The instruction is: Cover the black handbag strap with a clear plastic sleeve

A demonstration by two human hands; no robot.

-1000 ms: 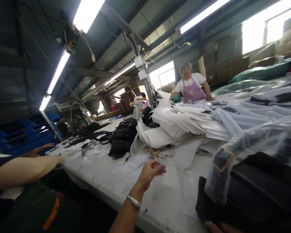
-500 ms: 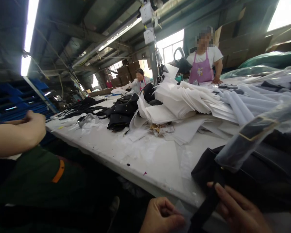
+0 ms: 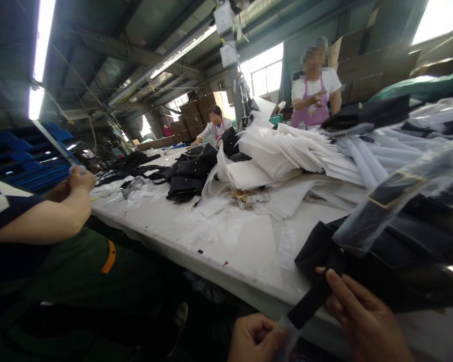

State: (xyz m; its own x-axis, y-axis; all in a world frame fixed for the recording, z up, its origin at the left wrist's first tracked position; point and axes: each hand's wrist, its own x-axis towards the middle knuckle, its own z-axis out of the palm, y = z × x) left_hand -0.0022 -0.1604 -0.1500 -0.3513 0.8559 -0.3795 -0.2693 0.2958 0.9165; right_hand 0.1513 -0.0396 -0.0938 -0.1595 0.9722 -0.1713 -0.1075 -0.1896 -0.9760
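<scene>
At the lower right, a black bag (image 3: 403, 266) lies on the table's near edge. Its black strap (image 3: 310, 307) runs down and left toward me. My right hand (image 3: 366, 314) pinches the strap between thumb and fingers close to the bag. Lower down, my left hand (image 3: 254, 337) is closed on a clear plastic sleeve (image 3: 290, 329) that wraps the strap's free end. Another plastic-wrapped strap (image 3: 390, 196) with a gold-coloured rectangle rests over the bag.
The white table (image 3: 245, 256) carries a stack of white sheets (image 3: 287, 156) and a pile of black bags (image 3: 191, 173). A co-worker's arm (image 3: 60, 211) reaches in at left. Another person in a pink apron (image 3: 311, 108) stands across the table.
More of the black strap shows between my hands, and the plastic now covers its end. Across the table, the person has raised a hand, and a black item appears before them.
</scene>
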